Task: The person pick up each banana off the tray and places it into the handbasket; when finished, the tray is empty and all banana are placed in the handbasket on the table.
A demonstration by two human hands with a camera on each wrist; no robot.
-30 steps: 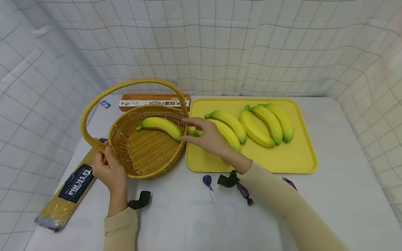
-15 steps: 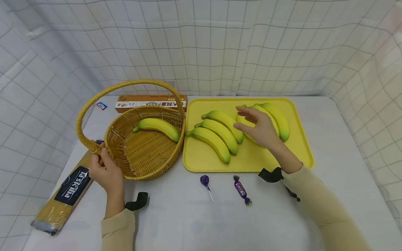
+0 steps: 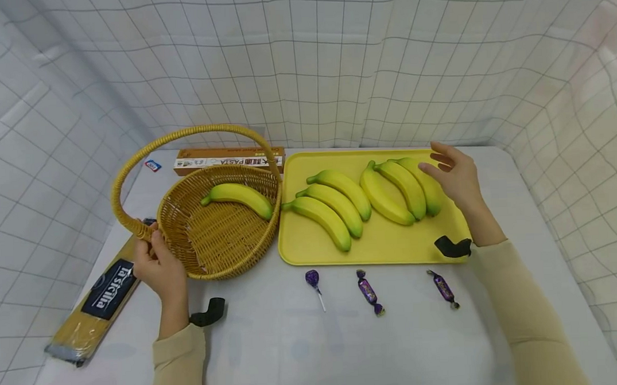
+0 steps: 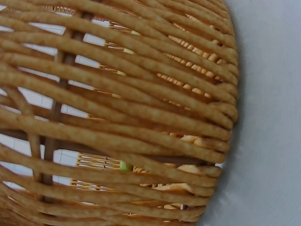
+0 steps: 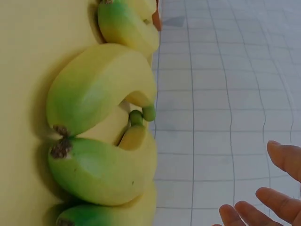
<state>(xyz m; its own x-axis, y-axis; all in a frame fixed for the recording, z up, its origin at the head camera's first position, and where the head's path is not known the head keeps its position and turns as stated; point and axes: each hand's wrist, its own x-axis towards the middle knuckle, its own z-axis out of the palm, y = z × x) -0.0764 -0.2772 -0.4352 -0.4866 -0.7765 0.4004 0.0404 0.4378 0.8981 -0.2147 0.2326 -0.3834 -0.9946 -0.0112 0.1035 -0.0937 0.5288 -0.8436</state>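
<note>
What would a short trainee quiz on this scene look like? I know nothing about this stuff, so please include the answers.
1. How many bananas lie on the yellow tray?
2. True or false: the left hand holds the wicker basket.
3. What lies inside that basket?
A) a lollipop
B) a single banana
C) a wrapped candy

Key:
1. Six, in two groups of three.
2. True.
3. B
</note>
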